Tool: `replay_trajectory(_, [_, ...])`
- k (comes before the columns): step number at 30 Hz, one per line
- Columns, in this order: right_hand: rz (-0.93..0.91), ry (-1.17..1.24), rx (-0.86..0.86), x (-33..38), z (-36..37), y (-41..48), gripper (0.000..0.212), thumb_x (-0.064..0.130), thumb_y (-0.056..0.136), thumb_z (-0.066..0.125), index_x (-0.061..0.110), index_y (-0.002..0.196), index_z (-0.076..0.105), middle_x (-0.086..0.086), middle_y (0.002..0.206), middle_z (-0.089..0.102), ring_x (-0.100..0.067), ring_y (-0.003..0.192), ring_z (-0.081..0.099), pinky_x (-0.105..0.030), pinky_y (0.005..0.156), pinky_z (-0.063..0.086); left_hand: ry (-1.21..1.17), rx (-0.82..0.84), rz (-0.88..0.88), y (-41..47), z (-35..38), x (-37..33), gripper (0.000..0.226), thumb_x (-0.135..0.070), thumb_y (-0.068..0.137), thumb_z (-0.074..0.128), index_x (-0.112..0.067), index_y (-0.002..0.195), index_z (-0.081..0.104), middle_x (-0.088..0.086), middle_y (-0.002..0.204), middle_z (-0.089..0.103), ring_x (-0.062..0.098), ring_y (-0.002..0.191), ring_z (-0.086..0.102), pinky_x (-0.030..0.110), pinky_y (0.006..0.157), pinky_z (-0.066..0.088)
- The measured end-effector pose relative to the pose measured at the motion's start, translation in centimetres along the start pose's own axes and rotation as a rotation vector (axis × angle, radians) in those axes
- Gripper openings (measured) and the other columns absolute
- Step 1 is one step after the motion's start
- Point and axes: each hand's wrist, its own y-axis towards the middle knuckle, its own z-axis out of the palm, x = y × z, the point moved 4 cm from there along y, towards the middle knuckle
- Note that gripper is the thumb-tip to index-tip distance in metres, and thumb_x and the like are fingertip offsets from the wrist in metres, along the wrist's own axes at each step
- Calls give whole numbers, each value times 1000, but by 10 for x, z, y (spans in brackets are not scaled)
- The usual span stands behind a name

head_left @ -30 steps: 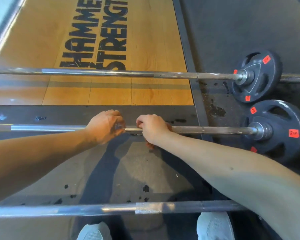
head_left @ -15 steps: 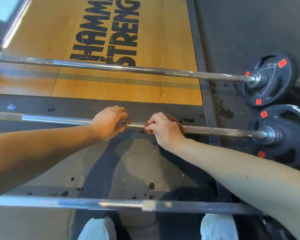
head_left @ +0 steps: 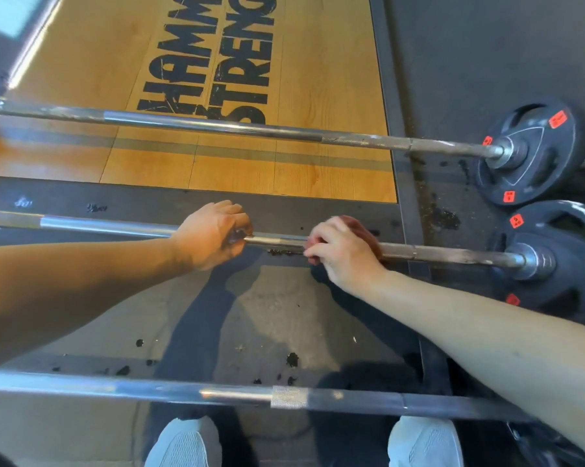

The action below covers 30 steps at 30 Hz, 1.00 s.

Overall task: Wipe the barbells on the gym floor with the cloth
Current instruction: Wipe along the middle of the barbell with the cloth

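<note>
Three barbells lie across the floor. On the middle barbell [head_left: 446, 256], my left hand [head_left: 213, 235] grips the shaft near its centre. A short way to its right, my right hand [head_left: 341, 252] wraps a reddish cloth [head_left: 363, 229] round the same shaft; most of the cloth is hidden under my fingers. The far barbell [head_left: 216, 126] crosses the wooden platform. Closest to me, the near barbell [head_left: 183, 394] lies just in front of my shoes.
Two black weight plates with orange labels sit at the right, the far plate [head_left: 533, 150] and the middle plate [head_left: 560, 261]. A wooden platform [head_left: 301, 96] with black lettering lies beyond. Dark rubber crumbs dot the floor. My white shoes [head_left: 186, 443] show at the bottom.
My right hand with the cloth has slid a little to the right along the middle bar, widening the gap to my left hand. The view has shifted slightly left.
</note>
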Motion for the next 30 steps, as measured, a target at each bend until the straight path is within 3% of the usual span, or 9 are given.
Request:
replay_trajectory(3, [-49,7,21,14,5,15,21,-8,78,78,12,84,73,-3,100,58,-25,102,51,-39,66,56,-1,-2,-7,0,1,-3,19,-17,83,78,-18,101,74,-1,97,67,20,88,57,35,77,51])
replay_trajectory(7, [15,-74,39,-39,-25,-38,17,-2,85,73,14,90,75,-2,105,60,-25,107,53,-45,73,57,7,-1,19,1,4,-3,19,-15,82,79,-17,100,74,0,95,67,23,87,58,42,76,54])
replay_trajectory(10, [67,-91,-44,-52,-37,-49,18,-4,83,74,14,86,77,-1,97,63,-24,98,55,-44,80,54,5,7,5,2,2,-3,19,-17,82,79,-18,100,74,0,96,67,23,88,58,41,77,53])
replay_trajectory(15, [20,8,8,11,2,14,17,-4,80,78,11,86,75,-3,98,60,-21,97,52,-35,65,55,-3,20,-23,2,2,-4,18,-18,84,77,-17,102,75,1,98,68,23,92,57,40,80,53])
replay_trajectory(21, [61,-96,26,-37,-31,-39,16,0,82,78,16,86,74,-1,102,58,-20,100,52,-38,69,59,-12,2,-12,2,2,-4,15,-15,83,78,-18,99,77,1,96,67,24,89,58,37,77,52])
replay_trajectory(26, [50,-63,17,-3,-7,-5,19,-3,78,80,14,80,72,-2,97,57,-20,95,50,-37,63,56,-15,-21,9,1,1,-3,14,-12,81,78,-15,94,78,2,92,67,26,85,59,42,75,55])
replay_trajectory(30, [45,-83,7,-30,-21,-31,15,1,82,77,15,84,73,-2,101,57,-23,101,53,-38,66,58,-12,-7,24,2,3,-4,15,-12,80,80,-16,94,78,3,91,67,25,83,59,40,73,55])
